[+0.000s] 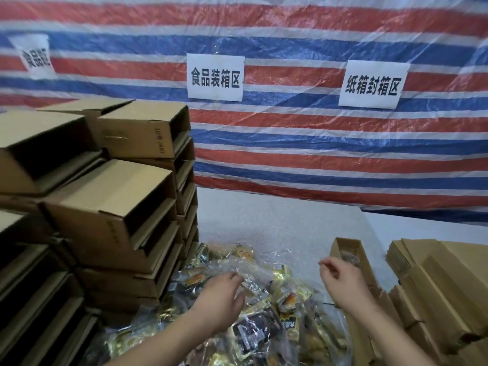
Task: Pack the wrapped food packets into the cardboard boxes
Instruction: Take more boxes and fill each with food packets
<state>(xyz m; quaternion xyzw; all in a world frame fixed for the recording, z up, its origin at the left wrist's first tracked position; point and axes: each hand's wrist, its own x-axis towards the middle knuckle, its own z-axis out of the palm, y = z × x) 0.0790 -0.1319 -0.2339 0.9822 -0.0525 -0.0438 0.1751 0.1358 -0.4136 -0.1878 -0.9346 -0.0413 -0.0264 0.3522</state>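
Dozens of wrapped food packets (266, 320) are heaped in loose clear plastic nearest the camera, and this heap serves as the landmark. On its top the left hand (221, 297) is laid, fingers curled over a silvery packet — a firm grip cannot be confirmed. Just right of the heap the right hand (343, 278) is raised, fingers loosely curled around nothing, beside a narrow open box (351, 257) in which a packet already seems to lie. A risk is judged here: the slippery film could be dragged up with a packet, spilling others, or a packet could be dropped short of the narrow slot. Right of the heap flat cardboard blanks (435, 281) are piled; left of it, assembled boxes (111, 196) are stacked high and unevenly, so a nudge might topple them. Behind the heap, on the striped tarpaulin (317, 154), signs are read: 食品装箱区 (215, 77) and 纸箱封箱区 (372, 85); a third, far left, is blurred.
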